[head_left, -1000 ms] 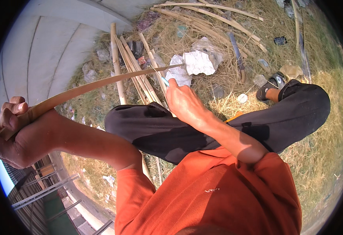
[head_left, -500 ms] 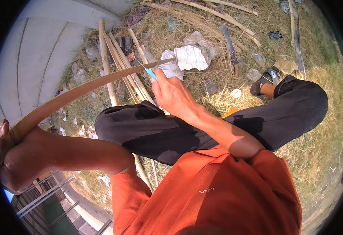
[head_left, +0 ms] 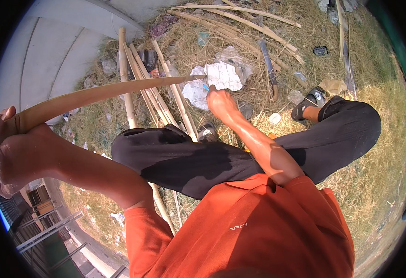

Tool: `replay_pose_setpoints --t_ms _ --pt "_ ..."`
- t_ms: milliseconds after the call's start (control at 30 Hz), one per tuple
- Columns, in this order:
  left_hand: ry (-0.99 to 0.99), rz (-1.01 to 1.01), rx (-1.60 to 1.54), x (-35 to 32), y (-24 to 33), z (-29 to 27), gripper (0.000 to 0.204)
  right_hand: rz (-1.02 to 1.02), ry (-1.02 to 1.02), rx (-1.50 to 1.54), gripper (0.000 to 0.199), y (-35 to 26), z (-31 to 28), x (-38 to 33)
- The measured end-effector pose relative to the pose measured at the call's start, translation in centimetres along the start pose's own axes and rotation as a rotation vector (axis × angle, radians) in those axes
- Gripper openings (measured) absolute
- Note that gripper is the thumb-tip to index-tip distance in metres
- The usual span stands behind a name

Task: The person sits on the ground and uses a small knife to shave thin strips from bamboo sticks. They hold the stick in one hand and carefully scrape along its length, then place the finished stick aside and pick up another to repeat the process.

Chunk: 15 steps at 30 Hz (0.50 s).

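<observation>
My left hand is closed around the near end of a long, flat bamboo strip at the left edge. The strip reaches up and right across the view, narrowing to a thin tip above the white scraps on the ground. My right hand is closed on a slim light-blue tool. Only a short piece of it shows beyond my fingers, so its kind is unclear. It is close below the strip's tip; whether they touch I cannot tell.
Bamboo poles and split pieces lie ahead on dry grass, with more strips farther off. A long blade with a brown handle lies beyond my right hand. White sheet-like scraps sit near it. A pale wall stands left.
My right hand has moved right with the blue tool, away from the strip's middle toward its tip. The strip lies more level, and my left hand is a little higher.
</observation>
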<state>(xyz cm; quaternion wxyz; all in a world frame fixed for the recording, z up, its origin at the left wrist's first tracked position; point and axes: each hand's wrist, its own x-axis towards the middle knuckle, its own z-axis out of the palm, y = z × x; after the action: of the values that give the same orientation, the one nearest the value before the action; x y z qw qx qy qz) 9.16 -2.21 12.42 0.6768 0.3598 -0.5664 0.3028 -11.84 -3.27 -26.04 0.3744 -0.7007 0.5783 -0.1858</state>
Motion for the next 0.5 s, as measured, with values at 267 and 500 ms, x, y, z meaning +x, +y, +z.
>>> replay_pose_setpoints --t_ms 267,500 --pt "-0.134 -0.293 -0.258 -1.9 -2.9 1.3 0.038 0.007 -0.062 0.379 0.033 -3.4 -3.3 -2.3" --pt "-0.331 -0.669 -0.32 -9.5 -2.0 3.4 0.069 -0.141 0.04 0.269 0.025 -6.9 -3.0 -0.7"
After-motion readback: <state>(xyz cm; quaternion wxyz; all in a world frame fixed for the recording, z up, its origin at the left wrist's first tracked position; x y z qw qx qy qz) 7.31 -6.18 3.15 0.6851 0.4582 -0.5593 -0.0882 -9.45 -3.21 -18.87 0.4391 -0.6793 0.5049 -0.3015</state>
